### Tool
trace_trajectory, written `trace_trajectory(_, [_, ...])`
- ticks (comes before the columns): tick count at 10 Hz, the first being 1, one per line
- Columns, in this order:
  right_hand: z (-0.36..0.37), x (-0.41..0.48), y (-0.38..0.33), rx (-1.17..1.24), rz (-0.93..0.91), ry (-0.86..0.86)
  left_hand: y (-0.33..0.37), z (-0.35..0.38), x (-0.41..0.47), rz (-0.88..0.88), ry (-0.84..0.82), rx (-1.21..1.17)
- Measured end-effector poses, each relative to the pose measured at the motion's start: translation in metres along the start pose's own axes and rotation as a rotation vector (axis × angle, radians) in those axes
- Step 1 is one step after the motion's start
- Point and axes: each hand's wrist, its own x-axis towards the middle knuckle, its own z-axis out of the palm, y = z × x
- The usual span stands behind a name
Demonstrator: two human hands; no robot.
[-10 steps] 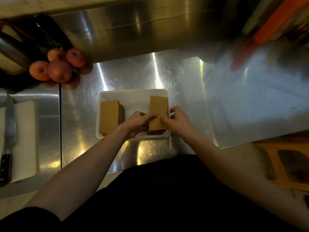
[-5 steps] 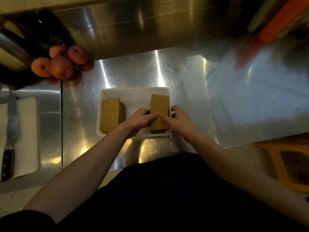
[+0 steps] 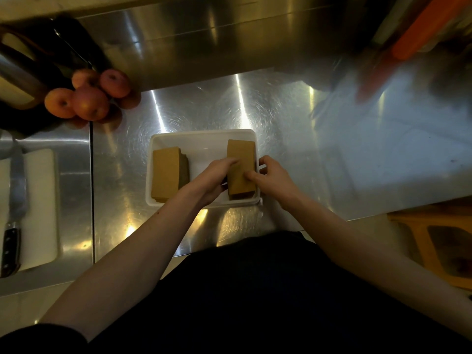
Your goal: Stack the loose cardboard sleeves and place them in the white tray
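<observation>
A white tray (image 3: 204, 135) sits on the steel counter in front of me. One stack of brown cardboard sleeves (image 3: 166, 176) lies flat in its left half. A second stack of sleeves (image 3: 241, 154) lies in its right half, down between the tray walls. My left hand (image 3: 213, 178) rests its fingers on the left side and top of that right stack. From the other side, my right hand (image 3: 272, 178) presses its fingers against the stack's right edge, at the tray's right rim. Both hands cover the near part of the stack.
Several red apples (image 3: 90, 98) are piled at the back left. A white cutting board (image 3: 39, 208) with a black-handled knife (image 3: 14, 213) lies on the left. An orange item (image 3: 429, 31) is at the back right, and an orange stool (image 3: 444, 241) stands below the counter's right edge.
The right stack has sunk lower into the tray between both hands. The fingers of both hands have shifted further onto its top.
</observation>
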Motion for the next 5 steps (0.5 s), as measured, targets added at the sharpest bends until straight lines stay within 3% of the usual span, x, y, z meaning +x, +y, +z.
trace_trajectory(3, [-0.012,0.001,0.003,0.015,-0.017,-0.069,-0.003,0.004,-0.006,0.022,0.057,0.087])
trace_trajectory(5, [-0.026,0.001,-0.004,-0.16,-0.218,0.036,-0.007,0.002,-0.009,0.107,0.146,0.289])
